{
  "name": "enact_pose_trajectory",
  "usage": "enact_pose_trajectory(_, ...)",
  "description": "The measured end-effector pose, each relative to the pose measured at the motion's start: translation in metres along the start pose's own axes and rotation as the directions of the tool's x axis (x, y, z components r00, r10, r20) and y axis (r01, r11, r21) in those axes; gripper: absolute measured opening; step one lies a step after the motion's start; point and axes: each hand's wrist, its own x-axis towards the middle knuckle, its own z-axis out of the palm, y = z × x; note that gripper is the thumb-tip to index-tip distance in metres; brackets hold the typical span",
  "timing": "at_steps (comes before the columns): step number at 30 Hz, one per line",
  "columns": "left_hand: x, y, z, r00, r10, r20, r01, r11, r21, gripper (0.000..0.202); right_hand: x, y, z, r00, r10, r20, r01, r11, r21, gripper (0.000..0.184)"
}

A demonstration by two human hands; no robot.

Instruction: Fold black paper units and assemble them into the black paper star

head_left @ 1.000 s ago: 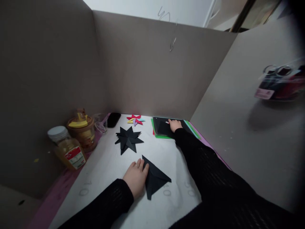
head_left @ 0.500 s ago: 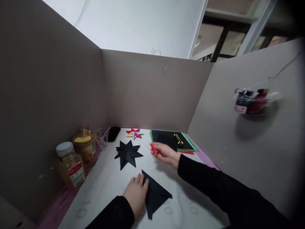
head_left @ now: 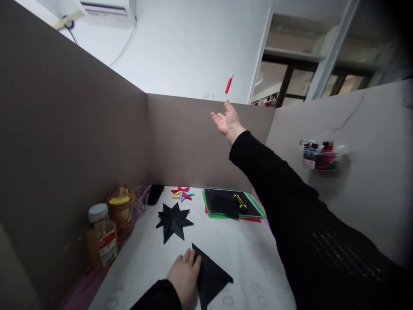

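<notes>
In the head view my right hand (head_left: pixel 227 121) is raised high in front of the back panel, palm up with fingers spread. A small red tube with a pale tip (head_left: pixel 229 84) is in the air just above its fingertips, apart from the hand. My left hand (head_left: pixel 186 275) lies flat at the left edge of a black folded paper piece (head_left: pixel 211 275), fingers stretched out on it. Farther back on the table is a black folded paper star (head_left: pixel 174 221). Behind that sits a smaller multicoloured paper star (head_left: pixel 183 193).
Several coloured paper sheets (head_left: pixel 222 204) with a yellow-and-black cutter (head_left: pixel 240 201) on top lie at the back right. At left stand a honey-coloured jar (head_left: pixel 102 239) and a brown lidded pot (head_left: pixel 121 211); a phone (head_left: pixel 156 194) is behind. A clear basket (head_left: pixel 319 157) hangs on the right panel.
My right hand has swung up from the table and let go of the red tube, which is now airborne. My left hand stays on the black paper. The view has tilted up.
</notes>
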Motion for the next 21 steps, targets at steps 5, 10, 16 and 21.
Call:
enact_pose_trajectory(5, -0.002, -0.003, -0.001, 0.999, 0.02, 0.029, -0.02, 1.0, 0.022, 0.064, -0.079, 0.054, 0.029, 0.803, 0.422, 0.422, -0.511, 0.851, 0.121, 0.03)
enact_pose_trajectory(10, 0.002, -0.003, 0.003, 1.0, 0.016, 0.017, -0.016, 0.999, 0.031, 0.062, -0.202, 0.075, 0.02, 0.563, 0.493, 0.664, -0.596, 0.798, -0.088, 0.042)
enact_pose_trajectory(16, 0.003, -0.004, 0.009, 0.996, 0.073, -0.056, -0.069, 0.995, 0.07, 0.066, -0.249, 0.101, -0.041, 0.641, 0.562, 0.523, -0.521, 0.819, -0.241, 0.035)
enact_pose_trajectory(21, 0.004, -0.006, 0.014, 0.993, 0.097, -0.074, -0.09, 0.992, 0.088, 0.063, -0.294, 0.139, -0.077, 0.616, 0.632, 0.471, -0.374, 0.76, -0.531, 0.023)
